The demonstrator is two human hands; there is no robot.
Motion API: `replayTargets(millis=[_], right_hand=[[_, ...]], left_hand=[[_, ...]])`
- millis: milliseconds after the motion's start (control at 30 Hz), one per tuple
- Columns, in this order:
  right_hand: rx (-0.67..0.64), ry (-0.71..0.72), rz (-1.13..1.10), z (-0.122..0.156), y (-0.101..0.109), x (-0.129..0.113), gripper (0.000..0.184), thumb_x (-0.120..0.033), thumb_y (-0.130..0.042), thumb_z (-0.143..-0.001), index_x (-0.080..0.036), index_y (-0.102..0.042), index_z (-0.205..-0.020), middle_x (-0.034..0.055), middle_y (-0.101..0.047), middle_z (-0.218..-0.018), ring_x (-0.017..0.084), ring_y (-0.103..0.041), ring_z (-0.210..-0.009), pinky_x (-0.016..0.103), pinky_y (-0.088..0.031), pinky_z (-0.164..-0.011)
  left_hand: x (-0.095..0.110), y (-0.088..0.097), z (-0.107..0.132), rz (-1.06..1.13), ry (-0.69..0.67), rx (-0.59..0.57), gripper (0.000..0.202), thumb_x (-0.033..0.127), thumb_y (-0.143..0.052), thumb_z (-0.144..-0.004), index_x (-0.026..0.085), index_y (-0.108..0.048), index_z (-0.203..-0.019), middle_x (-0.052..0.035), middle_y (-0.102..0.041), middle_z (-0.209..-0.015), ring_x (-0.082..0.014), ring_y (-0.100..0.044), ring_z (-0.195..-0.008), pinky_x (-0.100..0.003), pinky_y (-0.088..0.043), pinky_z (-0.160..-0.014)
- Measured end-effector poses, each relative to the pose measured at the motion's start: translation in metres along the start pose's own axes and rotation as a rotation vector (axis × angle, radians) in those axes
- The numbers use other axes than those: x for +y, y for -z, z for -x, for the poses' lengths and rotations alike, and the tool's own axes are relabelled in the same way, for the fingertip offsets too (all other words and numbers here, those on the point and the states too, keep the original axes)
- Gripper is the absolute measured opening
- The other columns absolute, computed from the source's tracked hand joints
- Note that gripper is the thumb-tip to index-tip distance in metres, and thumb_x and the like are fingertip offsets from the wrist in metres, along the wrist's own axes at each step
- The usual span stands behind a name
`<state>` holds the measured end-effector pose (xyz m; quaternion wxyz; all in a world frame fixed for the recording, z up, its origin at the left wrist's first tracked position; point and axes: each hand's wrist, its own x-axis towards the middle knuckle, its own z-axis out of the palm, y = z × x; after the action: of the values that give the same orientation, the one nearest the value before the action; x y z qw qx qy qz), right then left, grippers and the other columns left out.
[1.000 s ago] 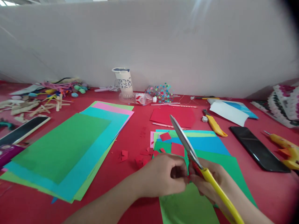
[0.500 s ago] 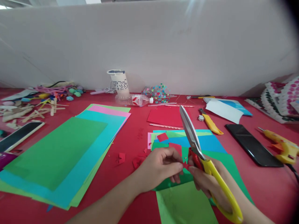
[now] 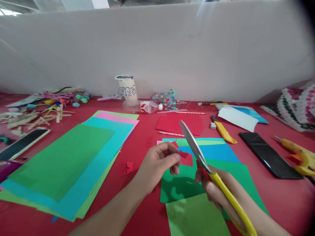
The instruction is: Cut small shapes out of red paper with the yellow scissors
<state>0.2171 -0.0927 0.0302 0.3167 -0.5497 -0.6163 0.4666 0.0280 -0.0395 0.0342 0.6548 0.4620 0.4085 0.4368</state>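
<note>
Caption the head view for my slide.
Right hand holds yellow-handled scissors above green paper; left hand pinches a small red paper piece.

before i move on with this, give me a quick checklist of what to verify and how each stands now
1. Scissors held in the right hand: ok.
2. Scissor tips apart from the left hand: ok, there is a visible gap.
3. Small red piece held at the left fingertips: ok.
4. Dark green sheet free of scraps: not ok, a red paper square lies partly over it.
5. Yellow utility knife blade retracted: cannot tell.
6. Glue gun cool: cannot tell.
</note>
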Motion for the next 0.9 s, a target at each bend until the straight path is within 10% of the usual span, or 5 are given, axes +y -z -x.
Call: replayTargets(millis=[267, 533, 900], right_hand=[[-0.188, 0.011, 0.231, 0.0007, 0.0066, -0.0065, 0.066, -0.083, -0.029, -0.075, -0.022, -0.054, -0.075, 0.0012, -0.051, -0.065, 0.023, -0.054, -0.066, 0.027, -0.041, -0.053], [-0.172, 0.007, 0.284, 0.0032, 0.0035, -0.0079, 0.070, -0.084, -0.027, -0.075, -0.021, -0.057, -0.074, 0.0083, -0.066, -0.074, 0.024, -0.060, -0.068, 0.028, -0.049, -0.058], [-0.173, -0.078, 0.087, 0.0049, -0.0029, -0.0060, 0.061, -0.083, -0.037, -0.072, -0.023, -0.045, -0.068, -0.0028, -0.046, -0.061, 0.015, -0.042, -0.053, 0.024, -0.038, -0.048]], left_hand=[[0.0119, 0.0105, -0.0008, 0.106, -0.195, 0.145, 0.006, 0.018, -0.062, -0.080, 0.017, -0.059, -0.075, 0.0022, -0.063, -0.063, -0.0086, -0.059, -0.050, -0.018, -0.046, -0.047], [0.0088, 0.0105, -0.0011, 0.102, -0.214, 0.128, 0.002, 0.016, -0.062, -0.080, 0.015, -0.060, -0.078, 0.0010, -0.065, -0.065, -0.0090, -0.061, -0.053, -0.018, -0.049, -0.051], [0.0107, 0.0101, -0.0016, 0.104, -0.189, 0.130, 0.006, 0.019, -0.065, -0.078, 0.015, -0.062, -0.075, 0.0015, -0.064, -0.061, -0.0091, -0.060, -0.048, -0.018, -0.049, -0.046]])
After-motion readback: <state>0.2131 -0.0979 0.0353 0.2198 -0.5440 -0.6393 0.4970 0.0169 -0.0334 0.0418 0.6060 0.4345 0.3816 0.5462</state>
